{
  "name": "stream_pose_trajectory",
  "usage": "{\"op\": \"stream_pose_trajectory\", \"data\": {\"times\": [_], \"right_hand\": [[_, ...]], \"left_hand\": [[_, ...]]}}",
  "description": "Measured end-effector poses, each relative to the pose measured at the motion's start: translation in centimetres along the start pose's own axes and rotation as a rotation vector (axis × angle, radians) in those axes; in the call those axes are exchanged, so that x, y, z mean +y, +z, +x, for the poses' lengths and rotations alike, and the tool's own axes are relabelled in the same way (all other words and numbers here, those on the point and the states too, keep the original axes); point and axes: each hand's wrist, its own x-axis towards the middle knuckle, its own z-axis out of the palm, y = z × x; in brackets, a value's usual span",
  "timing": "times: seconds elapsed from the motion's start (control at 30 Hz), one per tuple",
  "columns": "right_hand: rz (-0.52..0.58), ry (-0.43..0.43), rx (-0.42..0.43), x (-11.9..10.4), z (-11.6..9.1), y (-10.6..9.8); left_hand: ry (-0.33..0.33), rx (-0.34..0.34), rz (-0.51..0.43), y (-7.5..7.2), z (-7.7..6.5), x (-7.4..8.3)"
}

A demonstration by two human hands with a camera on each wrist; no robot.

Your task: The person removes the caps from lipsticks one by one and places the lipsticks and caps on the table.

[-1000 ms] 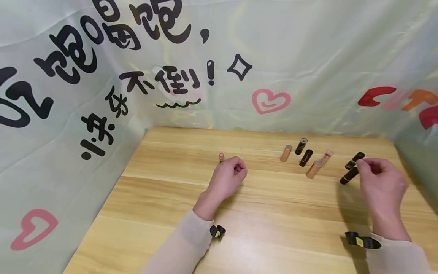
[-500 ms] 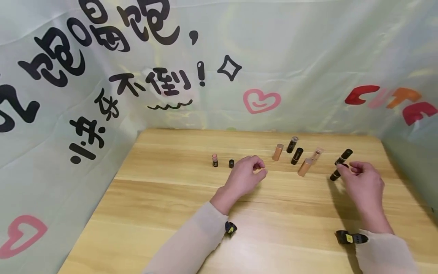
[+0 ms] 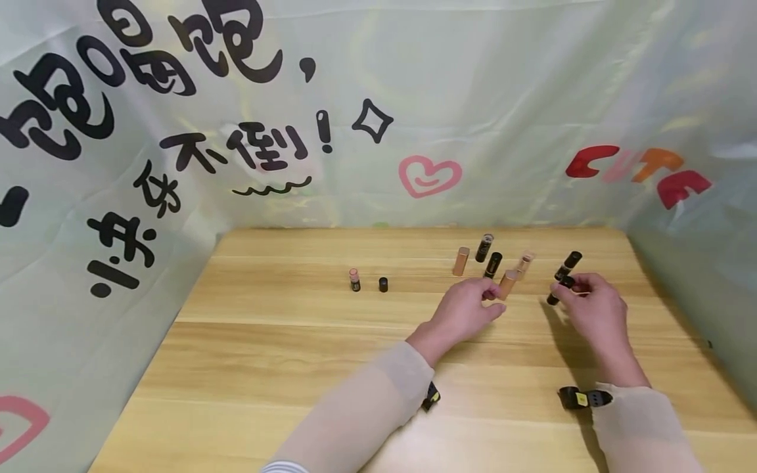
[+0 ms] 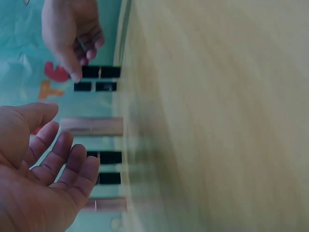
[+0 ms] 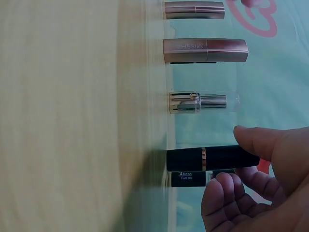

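My right hand (image 3: 596, 314) is at a standing black lipstick (image 5: 186, 158) with a gold band. Its thumb and index finger lie either side of the cap; the thumb tip looks slightly apart from it. Right behind stands another black lipstick (image 3: 570, 261). My left hand (image 3: 464, 307), fingers loosely bent and holding nothing, hovers before a rose-gold lipstick (image 3: 507, 284). Beyond that stand a clear-cased lipstick (image 5: 198, 102), a black lipstick (image 3: 493, 263), a black one with a clear top (image 3: 484, 248) and a shorter rose-gold lipstick (image 3: 461, 261).
Left of the group, an uncapped lipstick (image 3: 355, 281) with a pink tip stands beside a small black cap (image 3: 383, 284). The wooden table (image 3: 266, 368) meets a printed fabric backdrop (image 3: 331, 203) at its back and sides.
My left hand has moved right, from beside the uncapped lipstick to the rose-gold one, uncovering the black cap. My right hand has come closer round the black lipstick. The head view has swung right.
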Motion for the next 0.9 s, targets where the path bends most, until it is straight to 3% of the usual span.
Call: {"op": "stream_pose_trajectory", "data": {"times": [0.13, 0.3, 0.6, 0.9], "right_hand": [[-0.011, -0.004, -0.001, 0.0, 0.0, 0.0], [-0.003, -0.017, -0.005, -0.4, 0.0, -0.1], [-0.036, -0.040, -0.080, -1.9, -0.4, -1.8], [0.156, -0.086, -0.248, -5.4, -2.5, -3.4]], "left_hand": [[0.013, -0.011, 0.003, 1.1, 0.1, 0.9], [-0.020, -0.020, -0.047, 1.9, 0.3, 1.6], [-0.072, -0.076, -0.181, 2.0, 0.2, 2.1], [-0.059, -0.099, -0.300, 1.3, -0.2, 1.9]]}}
